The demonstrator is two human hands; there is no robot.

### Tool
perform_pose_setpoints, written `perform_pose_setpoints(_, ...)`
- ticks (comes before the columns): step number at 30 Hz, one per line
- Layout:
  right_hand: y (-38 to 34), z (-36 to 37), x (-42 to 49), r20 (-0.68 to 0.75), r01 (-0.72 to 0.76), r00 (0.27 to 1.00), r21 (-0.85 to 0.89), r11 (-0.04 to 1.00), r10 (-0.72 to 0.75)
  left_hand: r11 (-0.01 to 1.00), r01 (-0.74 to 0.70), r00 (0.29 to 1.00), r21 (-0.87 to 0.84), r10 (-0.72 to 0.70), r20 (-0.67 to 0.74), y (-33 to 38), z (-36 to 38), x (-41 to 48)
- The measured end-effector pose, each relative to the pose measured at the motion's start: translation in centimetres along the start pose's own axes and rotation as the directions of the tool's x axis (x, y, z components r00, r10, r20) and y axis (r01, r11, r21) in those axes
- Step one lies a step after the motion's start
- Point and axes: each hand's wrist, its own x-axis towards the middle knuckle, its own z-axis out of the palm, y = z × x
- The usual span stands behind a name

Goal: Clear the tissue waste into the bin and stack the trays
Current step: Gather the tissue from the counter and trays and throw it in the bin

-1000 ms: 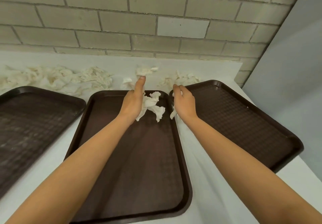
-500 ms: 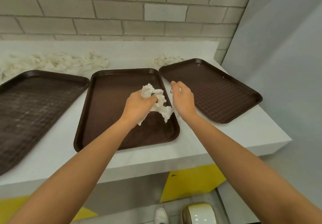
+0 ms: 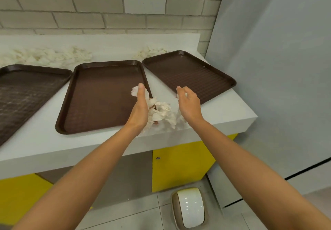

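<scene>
Now left hand (image 3: 138,111) grips tissue (image 3: 161,112) beside right hand (image 3: 189,105).

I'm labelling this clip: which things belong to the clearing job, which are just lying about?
Job: left hand, right hand, held tissue, large tissue pile, small tissue pile, left tray, middle tray, right tray, bin.
Lying about: yellow cabinet front, brick wall, grey partition.

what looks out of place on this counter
A long heap of crumpled white tissue litters the white counter by the wall at left, a smaller heap lies behind the right brown plastic tray, which sits askew to the others.
</scene>
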Motion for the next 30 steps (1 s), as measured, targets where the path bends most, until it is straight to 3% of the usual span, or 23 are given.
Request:
perform_pose_setpoints(3, 1.6, -2.7, -1.3, 0.014, -0.015, 1.000, -0.004, 1.000, 0.015, 0.991, -0.007, 0.996, 0.136, 0.019, -0.088, -0.9, 2.5, -1.3)
perform_pose_setpoints(7, 4.1, -6.2, -2.8, 0.025, -0.039, 0.999, -0.019, 0.999, 0.039, 0.997, 0.017, 0.997, 0.080, -0.011, -0.082, -3.2, 5.7, -2.7)
perform_pose_setpoints(11, 6.9, -8.8, -4.2, 0.058, -0.045, 0.997, -0.032, 0.998, 0.047, 0.972, -0.066, 0.981, 0.226, 0.105, -0.165, -6.1, 8.6, -4.0)
perform_pose_setpoints(18, 11.2, -11.4, -6.4, 0.117, -0.049, 0.991, -0.074, 0.996, 0.057, 0.964, -0.035, 0.982, 0.264, 0.083, -0.173, -9.7, 12.0, -6.4)
perform_pose_setpoints(30, 22.0, -9.9, -11.2, 0.196, -0.290, 0.928, -0.150, 0.945, 0.316, 0.946, 0.157, 0.980, 0.283, -0.115, -0.160, -18.7, 13.0, -7.7)
